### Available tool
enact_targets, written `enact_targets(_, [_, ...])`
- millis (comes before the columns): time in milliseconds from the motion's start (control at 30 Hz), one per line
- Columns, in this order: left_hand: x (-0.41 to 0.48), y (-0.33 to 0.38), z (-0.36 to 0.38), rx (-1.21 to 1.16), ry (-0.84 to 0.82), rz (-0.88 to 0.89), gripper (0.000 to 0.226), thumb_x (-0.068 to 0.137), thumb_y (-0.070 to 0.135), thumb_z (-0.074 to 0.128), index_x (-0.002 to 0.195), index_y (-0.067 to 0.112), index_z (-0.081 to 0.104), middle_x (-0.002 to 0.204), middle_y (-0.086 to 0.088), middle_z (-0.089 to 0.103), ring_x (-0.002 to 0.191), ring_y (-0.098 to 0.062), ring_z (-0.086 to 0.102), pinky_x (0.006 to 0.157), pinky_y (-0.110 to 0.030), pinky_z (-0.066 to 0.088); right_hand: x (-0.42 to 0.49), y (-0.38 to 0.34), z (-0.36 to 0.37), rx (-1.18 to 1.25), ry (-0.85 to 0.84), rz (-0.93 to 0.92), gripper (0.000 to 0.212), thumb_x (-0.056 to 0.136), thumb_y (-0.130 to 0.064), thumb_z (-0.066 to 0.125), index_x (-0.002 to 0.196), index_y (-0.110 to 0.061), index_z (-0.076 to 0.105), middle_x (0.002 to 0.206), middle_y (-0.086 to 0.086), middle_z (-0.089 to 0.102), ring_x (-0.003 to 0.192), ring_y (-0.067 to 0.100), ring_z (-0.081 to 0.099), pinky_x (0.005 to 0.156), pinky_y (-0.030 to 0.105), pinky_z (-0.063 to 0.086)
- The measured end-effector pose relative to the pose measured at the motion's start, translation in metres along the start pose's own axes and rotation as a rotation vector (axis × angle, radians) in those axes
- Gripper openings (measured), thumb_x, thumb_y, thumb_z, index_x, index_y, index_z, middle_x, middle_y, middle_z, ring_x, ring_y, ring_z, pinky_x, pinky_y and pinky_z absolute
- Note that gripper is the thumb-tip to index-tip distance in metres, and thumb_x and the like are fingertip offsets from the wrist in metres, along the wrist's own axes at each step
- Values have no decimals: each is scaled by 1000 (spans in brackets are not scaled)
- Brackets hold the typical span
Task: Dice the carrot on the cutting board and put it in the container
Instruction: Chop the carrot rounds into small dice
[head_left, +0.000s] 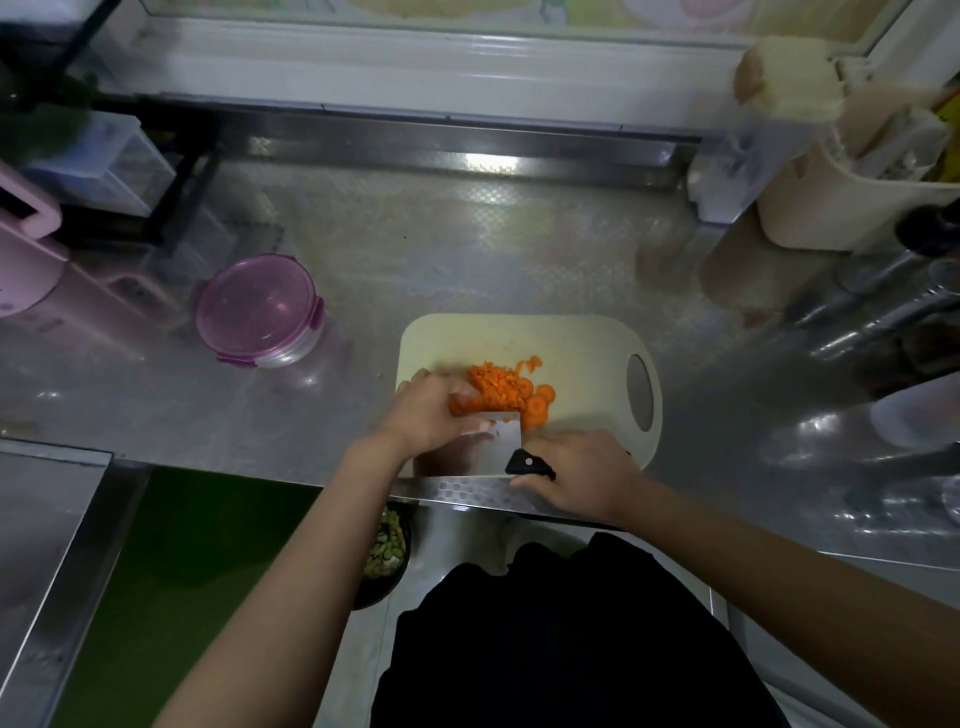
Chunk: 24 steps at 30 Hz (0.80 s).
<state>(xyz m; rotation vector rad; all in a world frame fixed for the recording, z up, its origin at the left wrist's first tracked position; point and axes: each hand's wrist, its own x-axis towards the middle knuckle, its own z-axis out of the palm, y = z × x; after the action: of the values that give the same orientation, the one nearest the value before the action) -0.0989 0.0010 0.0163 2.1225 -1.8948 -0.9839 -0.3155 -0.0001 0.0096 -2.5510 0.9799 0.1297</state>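
Roughly midway, I judge: the carrot (506, 389) lies part diced, part sliced on the cutting board (571, 343), left hand (431, 410) fingers curled onto it, right hand (582, 478) fingers wrapped round the knife (467, 441), while the container (260, 312) stands lidded on the bench (467, 234).

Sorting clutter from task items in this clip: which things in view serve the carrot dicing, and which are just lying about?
In use: carrot, cutting board, knife, purple-lidded container, left hand holding the carrot, right hand gripping the knife.

Lying about: pink appliance, cream utensil holder, clear drawer box, bowl of vegetable scraps.
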Motion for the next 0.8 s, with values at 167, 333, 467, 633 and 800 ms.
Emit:
enact_targets(167, [6,7,0,-146,-156,43,12,81,15,71,92,10,74,91,-3,71,68,9,55,63,-1,35,-2,4,4,-38,9,-31,46,90,-61,39,106,-23,59,101,-3,65,95,18,60,70,32,45])
enact_targets(333, [15,4,1,-133,-35,6,14,87,6,61,94,6,72,94,-8,71,83,-9,57,69,-8,39,0,5,3,-45,9,-29,48,90,-61,38,108,-22,59,102,-3,64,96,20,60,68,31,42])
enact_targets(467, [8,11,-15,-314,358,-18,15,88,4,58,97,2,70,93,-8,69,83,-11,57,67,-8,35,-2,5,0,29,48,43,51,86,-62,31,107,-26,60,105,-3,67,99,20,61,72,31,44])
enact_targets(633, [-16,22,-22,-474,832,-57,16,90,8,54,97,9,68,86,1,66,74,-9,58,67,-9,42,6,4,-2,174,156,240,46,90,-58,43,102,-19,63,90,4,69,87,25,64,65,32,40])
enact_targets(800, [-22,10,15,-517,743,-351,20,90,4,49,101,6,66,96,-14,70,87,-28,64,79,-26,43,21,3,-10,303,192,403,43,90,-55,46,103,-18,63,91,9,69,92,31,62,67,33,38])
